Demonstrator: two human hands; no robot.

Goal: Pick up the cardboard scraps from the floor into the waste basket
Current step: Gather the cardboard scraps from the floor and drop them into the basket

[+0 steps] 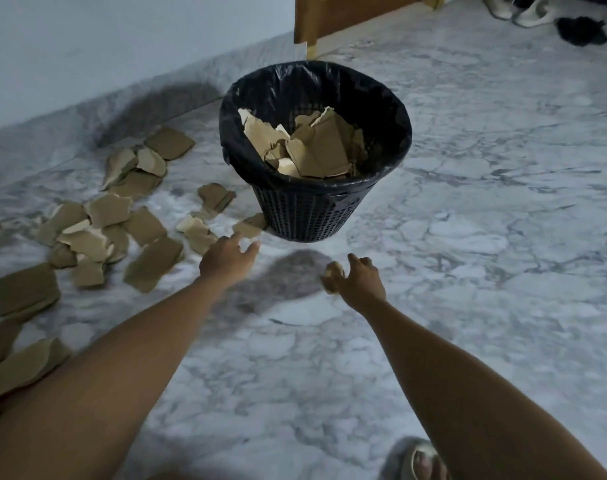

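Marble floor (468, 209) bears scattered cardboard scraps (97, 233) beside an upright waste basket (309, 213)

Both forearms were bare from the bottom edge of the view up to the wrists, with no sleeve, watch, bracelet or ring showing on the left hand (228, 258) or the right hand (359, 280). At the lower edge one foot (420, 460) wore a pale, thick-strapped open slipper (its toes showed past the strap, blurred). Nothing more of the person's clothing came into view.
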